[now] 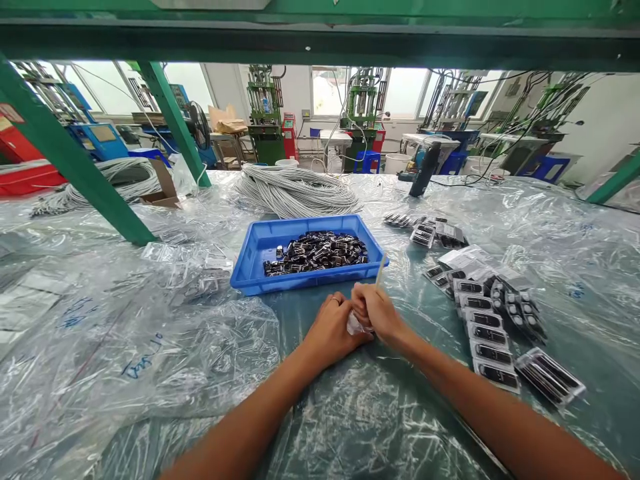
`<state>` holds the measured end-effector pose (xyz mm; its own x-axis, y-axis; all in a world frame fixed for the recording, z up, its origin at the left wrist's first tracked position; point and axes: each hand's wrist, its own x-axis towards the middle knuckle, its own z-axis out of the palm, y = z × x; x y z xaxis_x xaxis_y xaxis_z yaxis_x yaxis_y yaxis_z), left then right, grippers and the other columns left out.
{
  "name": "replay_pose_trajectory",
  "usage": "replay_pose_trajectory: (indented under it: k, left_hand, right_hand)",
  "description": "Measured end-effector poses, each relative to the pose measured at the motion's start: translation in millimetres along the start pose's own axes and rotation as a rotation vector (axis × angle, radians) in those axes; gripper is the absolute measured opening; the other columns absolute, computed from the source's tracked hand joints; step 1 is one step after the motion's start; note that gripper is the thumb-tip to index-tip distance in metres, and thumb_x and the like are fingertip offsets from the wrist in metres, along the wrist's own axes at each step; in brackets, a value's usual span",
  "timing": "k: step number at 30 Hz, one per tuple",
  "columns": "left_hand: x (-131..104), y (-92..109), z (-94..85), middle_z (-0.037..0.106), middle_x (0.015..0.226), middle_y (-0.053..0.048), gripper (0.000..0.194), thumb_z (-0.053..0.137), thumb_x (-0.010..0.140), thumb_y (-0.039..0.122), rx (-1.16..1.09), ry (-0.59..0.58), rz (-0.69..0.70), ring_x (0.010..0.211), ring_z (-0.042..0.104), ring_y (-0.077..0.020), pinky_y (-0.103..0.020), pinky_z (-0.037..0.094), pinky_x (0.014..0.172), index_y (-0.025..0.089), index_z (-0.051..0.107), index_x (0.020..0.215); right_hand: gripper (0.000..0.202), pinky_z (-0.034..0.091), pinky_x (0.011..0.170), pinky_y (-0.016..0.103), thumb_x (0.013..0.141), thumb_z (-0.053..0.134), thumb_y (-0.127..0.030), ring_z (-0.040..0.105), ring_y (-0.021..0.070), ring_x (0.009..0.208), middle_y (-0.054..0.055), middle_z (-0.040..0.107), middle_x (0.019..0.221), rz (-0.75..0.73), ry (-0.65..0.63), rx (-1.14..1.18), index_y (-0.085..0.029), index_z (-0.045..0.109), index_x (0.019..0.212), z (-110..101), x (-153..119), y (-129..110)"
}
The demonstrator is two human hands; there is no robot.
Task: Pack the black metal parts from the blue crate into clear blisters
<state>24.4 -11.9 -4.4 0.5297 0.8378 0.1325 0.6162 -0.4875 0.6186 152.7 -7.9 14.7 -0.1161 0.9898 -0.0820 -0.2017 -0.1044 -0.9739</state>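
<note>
Just in front of the blue tray (243,267), my left hand (333,333) is closed around a small piece of clear plastic (359,325), apparently a bag; its contents are hidden. Pressed close beside it, my right hand (377,310) is a fist at the top of that plastic. A thin pale strip (381,270) sticks up out of the right fist; its lower part is hidden by the fingers. Many small black parts with shiny metal pieces (325,253) lie heaped in the tray.
Clear-packed black items (487,320) lie in rows to the right. A black upright device (425,170) stands behind them. Coiled grey cable (297,190) lies beyond the tray. Plastic sheeting (190,360) covers the left. A green post (75,153) slants down at left.
</note>
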Motion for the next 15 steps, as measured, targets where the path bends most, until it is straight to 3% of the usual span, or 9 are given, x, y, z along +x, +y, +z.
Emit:
replay_pose_trajectory:
  k: [3, 6, 8, 12, 15]
  left_hand:
    - [-0.6, 2.6, -1.6, 0.059, 0.109, -0.009, 0.039, 0.077, 0.073, 0.041, 0.025, -0.011, -0.017, 0.107, 0.052, -0.0276, -0.041, 0.044, 0.096, 0.02, 0.063, 0.102]
    - [-1.2, 3.8, -9.5, 0.055, 0.117, -0.013, 0.064, 0.08, 0.066, 0.054, 0.115, -0.016, -0.056, 0.113, 0.05, -0.0321, -0.046, 0.042, 0.099, 0.016, 0.059, 0.114]
    - [-2.0, 3.5, -14.5, 0.054, 0.117, -0.014, 0.071, 0.079, 0.064, 0.059, 0.172, -0.02, -0.075, 0.112, 0.05, -0.034, -0.049, 0.041, 0.098, 0.015, 0.058, 0.116]
    - [-2.4, 4.6, -13.7, 0.058, 0.106, -0.01, 0.046, 0.076, 0.071, 0.047, 0.158, -0.051, -0.062, 0.104, 0.054, -0.03, -0.044, 0.044, 0.092, 0.018, 0.061, 0.103]
    - [-1.3, 8.0, -7.3, 0.061, 0.104, -0.009, 0.044, 0.078, 0.07, 0.044, 0.113, -0.033, -0.07, 0.103, 0.056, -0.0296, -0.043, 0.044, 0.091, 0.018, 0.063, 0.102]
  right_hand:
    - [0.037, 0.01, 0.035, 0.023, 0.078, 0.051, -0.037, 0.018, 0.0054, 0.034, -0.008, 0.025, 0.041, 0.078, -0.096, -0.018, -0.022, 0.036, 0.048, -4.7, -4.9, -8.2]
    - [0.041, 0.01, 0.036, 0.023, 0.078, 0.053, -0.043, 0.016, 0.0049, 0.034, -0.009, 0.022, 0.041, -0.023, -0.003, 0.099, -0.022, 0.035, 0.048, -7.8, -3.4, -16.9]
    - [0.044, 0.011, 0.037, 0.023, 0.078, 0.055, -0.047, 0.015, 0.0047, 0.035, -0.009, 0.021, 0.042, -0.142, 0.063, 0.167, -0.022, 0.034, 0.049, -6.5, -1.8, -19.3]
    - [0.048, 0.013, 0.038, 0.023, 0.078, 0.058, -0.052, 0.017, 0.0048, 0.037, -0.009, 0.022, 0.044, -0.23, 0.049, 0.199, -0.022, 0.035, 0.05, 3.3, 2.5, -11.3]
    - [0.049, 0.014, 0.038, 0.023, 0.079, 0.057, -0.054, 0.018, 0.0051, 0.037, -0.008, 0.023, 0.044, -0.226, 0.053, 0.192, -0.022, 0.035, 0.05, 10.7, 8.6, -2.0]
